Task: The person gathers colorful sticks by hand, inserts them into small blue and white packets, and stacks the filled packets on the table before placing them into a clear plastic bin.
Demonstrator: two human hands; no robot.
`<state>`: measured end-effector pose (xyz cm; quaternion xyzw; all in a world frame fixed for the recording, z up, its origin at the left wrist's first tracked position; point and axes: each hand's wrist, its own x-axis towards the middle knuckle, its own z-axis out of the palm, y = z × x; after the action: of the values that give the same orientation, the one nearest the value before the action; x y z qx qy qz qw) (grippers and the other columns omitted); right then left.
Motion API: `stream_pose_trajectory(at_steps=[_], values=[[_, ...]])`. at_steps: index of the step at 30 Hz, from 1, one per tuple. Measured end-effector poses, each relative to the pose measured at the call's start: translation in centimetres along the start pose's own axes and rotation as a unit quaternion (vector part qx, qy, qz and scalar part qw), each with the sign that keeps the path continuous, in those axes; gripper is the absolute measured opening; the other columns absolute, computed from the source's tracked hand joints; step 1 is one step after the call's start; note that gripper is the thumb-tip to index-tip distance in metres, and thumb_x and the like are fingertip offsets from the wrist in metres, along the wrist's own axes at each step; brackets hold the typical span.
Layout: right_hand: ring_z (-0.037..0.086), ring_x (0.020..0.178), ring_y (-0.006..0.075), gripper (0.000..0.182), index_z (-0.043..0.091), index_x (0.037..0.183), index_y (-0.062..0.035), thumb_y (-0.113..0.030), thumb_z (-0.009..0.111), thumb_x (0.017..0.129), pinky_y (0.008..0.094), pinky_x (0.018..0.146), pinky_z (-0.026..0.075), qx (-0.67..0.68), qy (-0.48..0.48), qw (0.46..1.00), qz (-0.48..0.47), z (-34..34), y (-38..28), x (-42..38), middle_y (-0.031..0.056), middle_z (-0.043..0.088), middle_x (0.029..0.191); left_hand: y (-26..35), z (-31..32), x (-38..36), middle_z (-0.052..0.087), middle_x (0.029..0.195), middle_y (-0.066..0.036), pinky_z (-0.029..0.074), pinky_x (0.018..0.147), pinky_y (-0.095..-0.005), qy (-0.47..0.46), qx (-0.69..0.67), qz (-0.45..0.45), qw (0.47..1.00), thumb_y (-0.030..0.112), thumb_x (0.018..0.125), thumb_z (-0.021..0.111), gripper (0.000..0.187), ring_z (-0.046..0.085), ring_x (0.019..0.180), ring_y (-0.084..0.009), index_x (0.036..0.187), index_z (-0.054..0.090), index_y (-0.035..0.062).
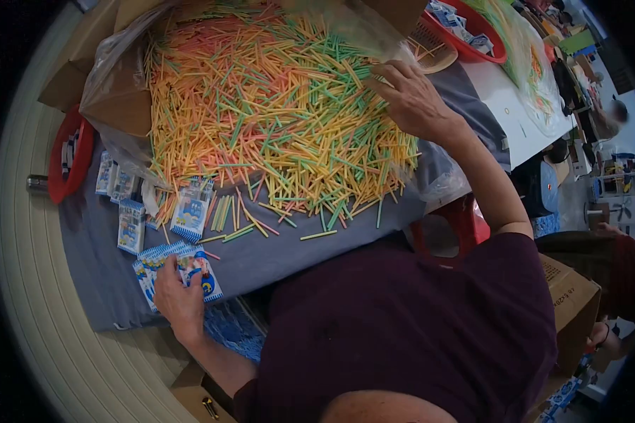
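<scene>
A big heap of thin yellow, green and pink sticks [282, 106] spills out of a plastic-lined cardboard box onto the grey cloth. My right hand [409, 99] is at the right side of the heap, its fingers bent over the green sticks; what lies under the fingertips is hidden. Near the front left edge, my left hand [178, 296] rests on a fanned stack of blue and white packets [147, 271], fingers pressed on it. Above it lie a filled packet [191, 209] and a short row of loose sticks [224, 213].
More filled packets [130, 227] lie at the left beside a red basket [70, 155]. Another red basket [497, 42] holds packets at the upper right. A red stool [476, 229] stands under the table edge. People are partly visible at the far right.
</scene>
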<state>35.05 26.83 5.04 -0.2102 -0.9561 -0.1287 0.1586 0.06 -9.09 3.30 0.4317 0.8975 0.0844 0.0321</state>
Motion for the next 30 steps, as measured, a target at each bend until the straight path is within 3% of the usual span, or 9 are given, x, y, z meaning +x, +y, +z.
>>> stream_pose_trajectory(at_steps=[4,9,17,20,24,26,28,29,30], values=[[0.046,0.122,0.0269,0.054,0.059,0.121,-0.0047,-0.004,0.066,0.068,0.0419,0.097,0.036,-0.077,0.012,0.997,-0.031,1.4,0.2,1.0,0.0113,0.053,0.126,1.8,-0.6,-0.1,0.059,0.092,-0.014,0.044,0.079,-0.0454,0.145,-0.100,0.021,0.984,0.015,0.075,0.077,0.037,0.056,0.088,-0.0327,0.107,0.065,0.0018],[0.051,0.116,0.0243,0.045,0.054,0.122,-0.0071,-0.006,0.058,0.077,0.0430,0.095,0.036,-0.090,0.043,0.995,-0.022,2.7,0.4,2.4,0.0089,0.058,0.121,6.0,-0.1,1.3,0.059,0.082,-0.012,0.045,0.073,-0.0423,0.137,-0.126,0.140,0.972,0.014,0.074,0.075,0.029,0.057,0.080,-0.0307,0.100,0.067,0.0020],[0.060,0.098,0.0307,0.029,0.056,0.111,-0.0076,-0.003,0.054,0.082,0.0431,0.085,0.043,-0.014,0.060,0.997,0.049,1.8,1.3,6.3,0.0127,0.063,0.102,7.9,2.1,3.9,0.061,0.082,-0.011,0.047,0.073,-0.0428,0.145,-0.114,0.175,0.967,0.018,0.074,0.075,0.022,0.057,0.081,-0.0314,0.088,0.068,0.0032],[0.061,0.082,0.0383,0.022,0.055,0.108,-0.0048,-0.007,0.055,0.086,0.0434,0.072,0.048,0.066,0.118,0.990,0.039,1.5,1.2,7.7,0.0190,0.061,0.088,5.3,0.2,4.9,0.063,0.084,-0.011,0.048,0.073,-0.0428,0.209,-0.122,0.105,0.965,0.019,0.074,0.075,0.021,0.059,0.083,-0.0314,0.087,0.069,0.0031],[0.063,0.073,0.0310,0.022,0.058,0.108,-0.0026,-0.016,0.059,0.091,0.0391,0.067,0.048,0.181,0.026,0.969,0.166,1.1,-0.5,9.7,0.0145,0.065,0.082,2.0,-1.3,7.7,0.066,0.089,-0.012,0.049,0.076,-0.0438,0.136,-0.116,0.057,0.982,0.023,0.075,0.075,0.024,0.061,0.089,-0.0329,0.087,0.070,0.0029],[0.061,0.067,0.0187,0.029,0.063,0.109,-0.0019,-0.027,0.061,0.094,0.0342,0.062,0.047,0.440,0.053,0.861,0.248,3.0,-1.2,11.2,0.0071,0.065,0.077,2.7,-0.4,7.5,0.066,0.096,-0.016,0.049,0.079,-0.0451,0.106,-0.140,0.094,0.980,0.025,0.076,0.075,0.027,0.061,0.094,-0.0355,0.085,0.069,0.0008],[0.055,0.066,0.0100,0.034,0.067,0.108,-0.0030,-0.033,0.060,0.096,0.0297,0.060,0.045,0.418,0.132,0.884,0.162,4.3,-0.8,12.2,0.0008,0.060,0.073,3.6,2.3,7.9,0.062,0.090,-0.019,0.047,0.078,-0.0453,0.147,-0.039,0.220,0.964,0.021,0.076,0.073,0.026,0.059,0.089,-0.0362,0.086,0.068,-0.0025],[0.055,0.064,0.0108,0.035,0.066,0.109,-0.0023,-0.034,0.057,0.097,0.0295,0.059,0.045,0.510,0.085,0.830,0.210,3.2,-0.9,12.3,0.0017,0.059,0.072,3.7,3.4,8.0,0.060,0.092,-0.020,0.046,0.082,-0.0474,0.182,-0.031,0.215,0.959,0.018,0.077,0.070,0.022,0.057,0.095,-0.0382,0.084,0.066,-0.0027],[0.054,0.063,0.0116,0.036,0.066,0.110,-0.0016,-0.034,0.054,0.099,0.0293,0.059,0.045,0.595,0.043,0.762,0.252,2.3,-1.1,12.6,0.0026,0.058,0.070,4.2,3.2,8.2,0.060,0.092,-0.021,0.046,0.081,-0.0474,0.116,-0.030,0.197,0.973,0.016,0.077,0.068,0.019,0.058,0.094,-0.0379,0.082,0.066,-0.0025]])
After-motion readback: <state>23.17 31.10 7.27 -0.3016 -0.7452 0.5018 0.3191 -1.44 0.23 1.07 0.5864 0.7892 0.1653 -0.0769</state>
